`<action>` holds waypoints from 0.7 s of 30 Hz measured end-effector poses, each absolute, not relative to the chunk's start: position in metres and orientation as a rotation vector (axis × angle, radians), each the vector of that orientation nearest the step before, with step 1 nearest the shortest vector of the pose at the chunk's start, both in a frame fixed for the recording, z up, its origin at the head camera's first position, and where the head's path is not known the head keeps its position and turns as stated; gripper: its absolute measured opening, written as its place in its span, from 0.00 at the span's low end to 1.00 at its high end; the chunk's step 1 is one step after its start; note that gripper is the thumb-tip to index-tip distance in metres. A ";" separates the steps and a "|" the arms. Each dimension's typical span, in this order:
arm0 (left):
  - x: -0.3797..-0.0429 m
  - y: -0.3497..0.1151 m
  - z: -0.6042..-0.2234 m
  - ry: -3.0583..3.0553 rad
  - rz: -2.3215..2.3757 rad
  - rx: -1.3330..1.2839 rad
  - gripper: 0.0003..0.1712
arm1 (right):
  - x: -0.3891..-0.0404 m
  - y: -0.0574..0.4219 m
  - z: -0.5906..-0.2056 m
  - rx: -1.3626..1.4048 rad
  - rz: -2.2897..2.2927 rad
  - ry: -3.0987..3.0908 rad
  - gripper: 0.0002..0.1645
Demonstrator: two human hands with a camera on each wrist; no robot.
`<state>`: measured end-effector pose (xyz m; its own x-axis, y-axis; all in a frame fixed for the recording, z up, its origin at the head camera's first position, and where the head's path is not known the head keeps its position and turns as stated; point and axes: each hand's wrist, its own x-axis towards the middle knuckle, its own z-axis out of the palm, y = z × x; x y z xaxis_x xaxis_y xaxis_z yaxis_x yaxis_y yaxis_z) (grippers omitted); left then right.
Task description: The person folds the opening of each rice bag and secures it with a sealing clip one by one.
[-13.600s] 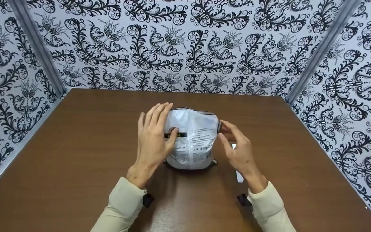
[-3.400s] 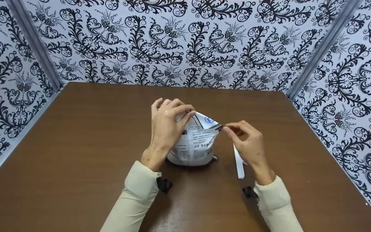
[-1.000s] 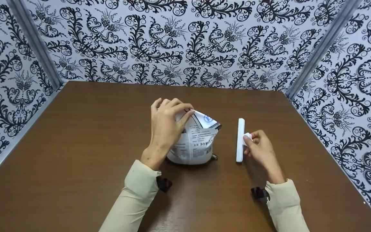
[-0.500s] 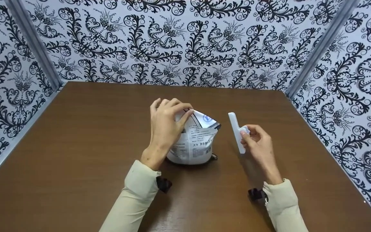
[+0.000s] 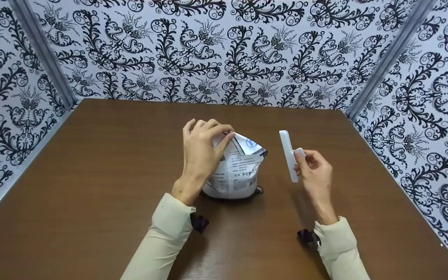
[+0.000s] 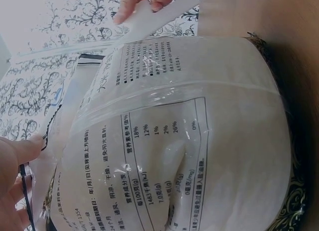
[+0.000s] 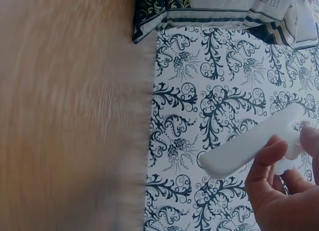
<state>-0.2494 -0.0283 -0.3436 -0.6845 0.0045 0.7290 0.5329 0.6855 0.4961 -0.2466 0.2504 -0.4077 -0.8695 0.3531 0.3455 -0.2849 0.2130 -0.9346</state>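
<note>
A white plastic rice bag (image 5: 233, 182) with printed text stands on the brown table, its top corner folded over toward the right. My left hand (image 5: 200, 153) pinches the bag's top edge between thumb and fingers. To the right of the bag, my right hand (image 5: 318, 175) holds a long white bag clip (image 5: 285, 146) by its knob, raised over the table and tilted. The left wrist view gives the bag's printed side (image 6: 149, 141) up close, with the clip (image 6: 172, 13) beyond it. In the right wrist view, fingers (image 7: 269, 156) wrap the clip (image 7: 244, 144) near its knob.
The brown table (image 5: 103, 175) surrounds the bag. Patterned wall panels (image 5: 224, 50) close off the back and both sides, joined by grey corner posts (image 5: 391, 58).
Both hands were at the bag while the clip lay on the table. The bag's top corner got folded, then my right hand left it, took the clip and raised it. My left hand stays pinching.
</note>
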 end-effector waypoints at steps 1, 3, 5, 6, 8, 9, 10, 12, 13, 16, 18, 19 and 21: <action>-0.250 -0.028 -0.344 -2.164 -0.935 -0.411 0.07 | -0.247 0.250 -0.407 -0.057 1.720 -1.978 0.10; -0.250 -0.028 -0.344 -2.164 -0.936 -0.410 0.07 | -0.246 0.249 -0.405 -0.043 1.750 -1.941 0.10; -0.250 -0.028 -0.344 -2.168 -0.938 -0.408 0.07 | -0.245 0.248 -0.404 -0.018 1.770 -1.908 0.09; -0.250 -0.028 -0.344 -2.170 -0.939 -0.407 0.07 | -0.244 0.248 -0.404 0.001 1.780 -1.893 0.08; -0.250 -0.028 -0.345 -2.173 -0.941 -0.406 0.07 | -0.243 0.247 -0.402 0.050 1.788 -1.864 0.08; -0.250 -0.028 -0.345 -2.174 -0.942 -0.404 0.07 | -0.243 0.246 -0.402 0.080 1.793 -1.849 0.08; -0.250 -0.028 -0.345 -2.174 -0.942 -0.404 0.07 | -0.242 0.246 -0.401 0.110 1.787 -1.836 0.08; -0.249 -0.028 -0.344 -2.174 -0.942 -0.404 0.07 | -0.242 0.246 -0.399 0.175 1.766 -1.820 0.08; -0.249 -0.027 -0.344 -2.173 -0.944 -0.406 0.07 | -0.241 0.246 -0.399 0.207 1.754 -1.812 0.08; -0.248 -0.027 -0.343 -2.167 -0.947 -0.409 0.07 | -0.240 0.246 -0.397 0.300 1.706 -1.816 0.07; -0.248 -0.027 -0.343 -2.161 -0.947 -0.411 0.07 | -0.240 0.246 -0.396 0.350 1.655 -1.847 0.06; -0.248 -0.027 -0.343 -2.158 -0.945 -0.411 0.07 | -0.239 0.245 -0.396 0.369 1.631 -1.865 0.05; -0.248 -0.027 -0.343 -2.153 -0.942 -0.411 0.07 | -0.239 0.245 -0.395 0.400 1.580 -1.907 0.04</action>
